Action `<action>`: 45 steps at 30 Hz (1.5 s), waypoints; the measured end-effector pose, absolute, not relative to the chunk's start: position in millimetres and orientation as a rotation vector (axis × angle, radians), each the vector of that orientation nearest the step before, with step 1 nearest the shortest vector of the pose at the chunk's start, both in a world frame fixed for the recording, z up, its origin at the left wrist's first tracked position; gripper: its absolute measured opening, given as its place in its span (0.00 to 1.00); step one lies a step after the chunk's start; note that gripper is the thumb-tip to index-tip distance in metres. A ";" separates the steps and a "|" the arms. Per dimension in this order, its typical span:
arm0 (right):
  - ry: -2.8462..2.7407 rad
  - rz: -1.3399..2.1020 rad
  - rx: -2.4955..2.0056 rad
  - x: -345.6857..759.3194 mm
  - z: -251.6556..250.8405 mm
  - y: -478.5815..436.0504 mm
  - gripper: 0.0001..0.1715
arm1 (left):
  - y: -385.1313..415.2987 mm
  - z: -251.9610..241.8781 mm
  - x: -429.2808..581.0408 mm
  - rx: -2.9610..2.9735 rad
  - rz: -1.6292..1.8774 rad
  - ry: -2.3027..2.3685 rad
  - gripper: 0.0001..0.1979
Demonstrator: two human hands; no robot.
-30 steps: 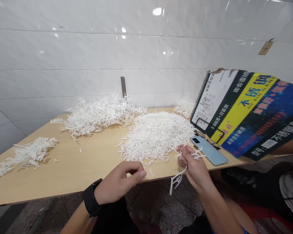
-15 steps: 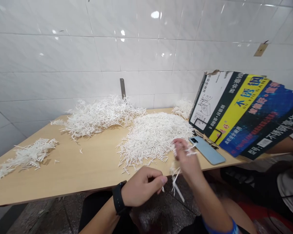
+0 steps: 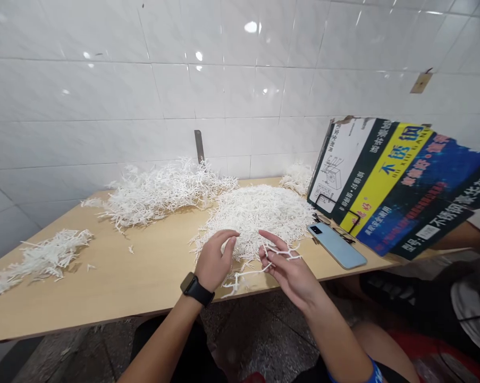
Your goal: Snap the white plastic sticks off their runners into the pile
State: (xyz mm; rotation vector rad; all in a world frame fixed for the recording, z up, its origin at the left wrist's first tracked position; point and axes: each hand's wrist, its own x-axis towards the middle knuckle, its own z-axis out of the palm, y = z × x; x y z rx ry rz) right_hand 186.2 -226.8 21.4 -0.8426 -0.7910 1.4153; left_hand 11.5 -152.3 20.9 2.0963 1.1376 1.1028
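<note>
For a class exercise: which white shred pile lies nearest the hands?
The dense central pile: the left hand is over its front edge; the others lie farther off.

The left hand (image 3: 215,260) is held palm down, fingers loosely curled. The right hand (image 3: 289,274) is turned palm up, fingers slightly spread. Both forearms (image 3: 160,340) (image 3: 335,340) angle inward, bringing the hands near each other, not touching.

A tangled strand of thin white plastic (image 3: 251,272) hangs from the right hand (image 3: 289,274) just above the counter's (image 3: 152,271) front edge, beside a dense, loose heap of matching white pieces (image 3: 255,218) mid-counter.
</note>
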 end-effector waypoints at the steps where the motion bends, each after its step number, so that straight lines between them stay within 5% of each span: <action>1: -0.841 1.380 -0.862 182.5 21.6 -227.5 0.35 | -160.8 23.1 16.4 1.999 1.071 1.061 0.16; 7: -0.993 1.306 -0.975 170.5 20.5 -228.9 0.36 | -180.9 31.9 28.2 1.716 1.050 0.940 0.13; 13: -1.177 1.517 -1.051 185.8 20.0 -232.4 0.14 | -165.3 36.0 10.9 1.423 1.204 1.003 0.16; 18: -1.145 1.726 -0.878 188.2 21.0 -234.5 0.23 | -158.3 40.2 -3.3 1.323 1.319 1.024 0.18; 26: -1.094 1.729 -0.923 175.2 16.1 -249.1 0.20 | -168.9 31.4 -32.0 1.162 1.391 0.989 0.16; 30: -1.386 1.383 -1.213 173.1 10.5 -261.6 0.24 | -181.9 16.1 -49.5 1.230 1.278 0.963 0.17; 36: -1.847 0.602 -1.219 149.6 70.9 -250.8 0.07 | -216.3 15.1 -117.5 1.291 1.082 0.999 0.21; 41: -1.550 -0.095 -0.861 90.9 179.3 -157.9 0.10 | -255.3 21.4 -186.0 1.060 1.481 1.283 0.20; 45: -1.694 -0.306 -0.826 42.9 221.1 -31.1 0.23 | -277.2 3.7 -213.0 0.832 1.604 1.414 0.21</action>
